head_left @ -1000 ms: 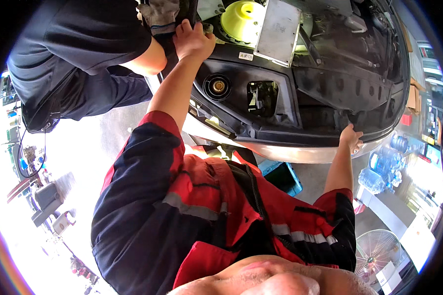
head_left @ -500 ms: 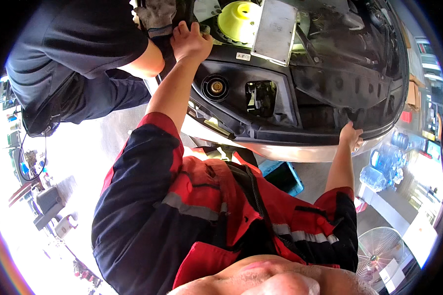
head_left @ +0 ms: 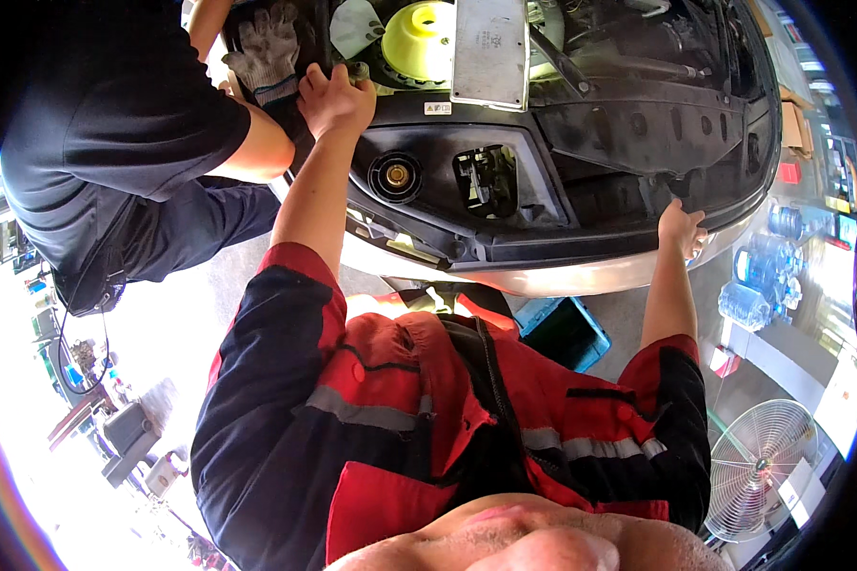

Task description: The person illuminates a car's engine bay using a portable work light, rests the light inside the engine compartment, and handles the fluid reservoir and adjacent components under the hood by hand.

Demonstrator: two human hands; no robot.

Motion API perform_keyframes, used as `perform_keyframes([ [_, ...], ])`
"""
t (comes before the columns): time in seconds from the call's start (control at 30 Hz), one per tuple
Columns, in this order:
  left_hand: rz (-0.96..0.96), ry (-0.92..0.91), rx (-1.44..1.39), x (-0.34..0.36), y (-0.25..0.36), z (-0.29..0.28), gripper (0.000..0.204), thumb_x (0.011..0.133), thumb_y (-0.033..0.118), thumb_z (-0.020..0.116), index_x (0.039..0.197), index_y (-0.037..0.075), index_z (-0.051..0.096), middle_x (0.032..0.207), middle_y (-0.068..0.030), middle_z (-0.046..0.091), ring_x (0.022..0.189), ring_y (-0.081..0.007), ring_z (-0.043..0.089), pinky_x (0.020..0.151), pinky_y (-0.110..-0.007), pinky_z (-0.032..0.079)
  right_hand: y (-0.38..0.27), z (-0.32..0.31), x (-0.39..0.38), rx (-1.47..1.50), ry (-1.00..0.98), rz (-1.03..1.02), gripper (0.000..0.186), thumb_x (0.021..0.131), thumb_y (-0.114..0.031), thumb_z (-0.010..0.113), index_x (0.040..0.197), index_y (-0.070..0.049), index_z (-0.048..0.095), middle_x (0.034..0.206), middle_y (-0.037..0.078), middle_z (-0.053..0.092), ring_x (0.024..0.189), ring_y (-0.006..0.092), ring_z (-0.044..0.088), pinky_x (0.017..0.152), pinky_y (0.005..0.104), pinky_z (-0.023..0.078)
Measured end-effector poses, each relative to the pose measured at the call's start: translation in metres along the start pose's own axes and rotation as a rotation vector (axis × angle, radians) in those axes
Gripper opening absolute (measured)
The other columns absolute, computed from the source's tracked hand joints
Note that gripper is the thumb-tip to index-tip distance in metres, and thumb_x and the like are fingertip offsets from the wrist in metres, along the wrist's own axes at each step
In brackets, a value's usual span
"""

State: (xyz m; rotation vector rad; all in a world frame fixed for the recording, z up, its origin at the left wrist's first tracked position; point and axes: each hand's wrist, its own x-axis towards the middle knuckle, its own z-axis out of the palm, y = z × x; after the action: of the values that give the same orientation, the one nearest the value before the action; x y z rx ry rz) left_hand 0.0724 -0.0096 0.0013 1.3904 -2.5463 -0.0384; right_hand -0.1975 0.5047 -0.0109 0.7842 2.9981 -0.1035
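My left hand [head_left: 337, 103] has its fingers curled at the left of the open engine bay, beside a grey knitted glove [head_left: 269, 55] and just left of a yellow-green cone-shaped part [head_left: 411, 43]; what it grips is hidden. Right of the cone is a silver rectangular plate [head_left: 488, 54]. My right hand [head_left: 680, 228] curls over the front edge of the black trim [head_left: 600, 238] at the right. Between my hands the trim has a round dark fitting with a brass centre [head_left: 396, 177] and a square opening [head_left: 486, 181].
A co-worker in dark clothes [head_left: 114, 124] leans over the car at my left. A blue crate [head_left: 590, 347] is on the floor below the silver bumper [head_left: 581, 281]. Large water bottles [head_left: 757, 276] and a metal fan [head_left: 762, 466] stand at my right.
The view has shifted, moving the car up and left in the picture. More of the co-worker's forearm shows at the top left. My hands keep their holds.
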Motion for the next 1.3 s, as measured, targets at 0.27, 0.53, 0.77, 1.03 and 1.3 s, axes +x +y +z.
perform_keyframes([
  [0.27,0.001,0.043,-0.022,0.001,-0.001,0.001,0.053,0.088,0.045,0.061,0.133,0.017,0.062,0.149,-0.0163,0.043,0.138,-0.0381,0.039,0.111,-0.052,0.036,0.001,0.006,0.003,0.013,0.047,0.001,0.079,0.093,-0.058,0.05,0.159,-0.017,0.032,0.161,0.026,0.029,0.146,0.0513,0.03,0.115,0.063,0.03],
  [0.53,-0.004,0.038,-0.012,0.0,0.0,-0.001,0.053,0.089,0.046,0.062,0.133,0.017,0.062,0.15,-0.0164,0.042,0.139,-0.038,0.038,0.112,-0.053,0.036,0.001,0.004,0.004,0.009,0.024,0.005,0.08,0.093,-0.058,0.05,0.159,-0.017,0.031,0.16,0.025,0.03,0.146,0.0504,0.03,0.115,0.0635,0.031],
  [0.77,0.025,0.07,-0.022,-0.001,-0.001,0.002,0.049,0.088,0.044,0.061,0.124,0.012,0.065,0.148,-0.0186,0.043,0.137,-0.038,0.04,0.11,-0.053,0.037,-0.001,-0.003,-0.003,0.002,0.01,-0.002,0.082,0.093,-0.057,0.048,0.161,-0.014,0.028,0.16,0.026,0.029,0.145,0.0512,0.03,0.114,0.0618,0.032],
  [1.03,0.003,0.007,0.025,0.0,0.001,-0.003,0.05,0.09,0.044,0.059,0.132,0.017,0.063,0.152,-0.0185,0.042,0.139,-0.0388,0.04,0.113,-0.052,0.036,0.002,0.002,0.003,-0.005,0.01,-0.006,0.081,0.094,-0.057,0.049,0.16,-0.015,0.029,0.161,0.026,0.029,0.146,0.0505,0.03,0.116,0.0612,0.03],
  [1.3,0.006,0.029,0.019,0.001,0.0,0.001,0.052,0.09,0.046,0.06,0.134,0.019,0.062,0.152,-0.0189,0.043,0.139,-0.0388,0.041,0.114,-0.052,0.035,0.0,0.0,-0.001,0.001,0.022,-0.007,0.08,0.093,-0.055,0.05,0.159,-0.014,0.031,0.16,0.026,0.03,0.146,0.05,0.029,0.115,0.0611,0.031],
])
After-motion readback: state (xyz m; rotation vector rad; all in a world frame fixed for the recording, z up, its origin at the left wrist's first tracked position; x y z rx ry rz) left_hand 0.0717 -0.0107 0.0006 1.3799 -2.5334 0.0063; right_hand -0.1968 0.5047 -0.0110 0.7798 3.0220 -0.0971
